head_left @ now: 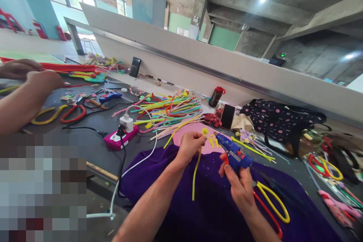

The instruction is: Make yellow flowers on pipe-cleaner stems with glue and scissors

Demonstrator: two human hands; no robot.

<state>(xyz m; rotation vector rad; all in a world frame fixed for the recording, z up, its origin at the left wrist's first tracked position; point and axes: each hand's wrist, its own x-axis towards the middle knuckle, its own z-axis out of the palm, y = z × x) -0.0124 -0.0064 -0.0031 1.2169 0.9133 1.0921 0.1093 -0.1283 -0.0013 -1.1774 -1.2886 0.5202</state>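
Note:
In my left hand a yellow pipe cleaner is pinched, its long end hanging down and a small yellow coiled head at the top. My right hand is wrapped around a blue glue gun with an orange trigger, nozzle pointing toward the coiled head. Nozzle and head look slightly apart. Small yellow pieces lie on a pink sheet just behind my hands. Scissors with yellow and red handles rest on the purple cloth beside my right wrist.
A heap of colourful pipe cleaners lies behind my hands. A magenta power strip with a charger and cables is at the left. A phone, a dark bottle and a patterned bag line the back. At far left, another person's hands work.

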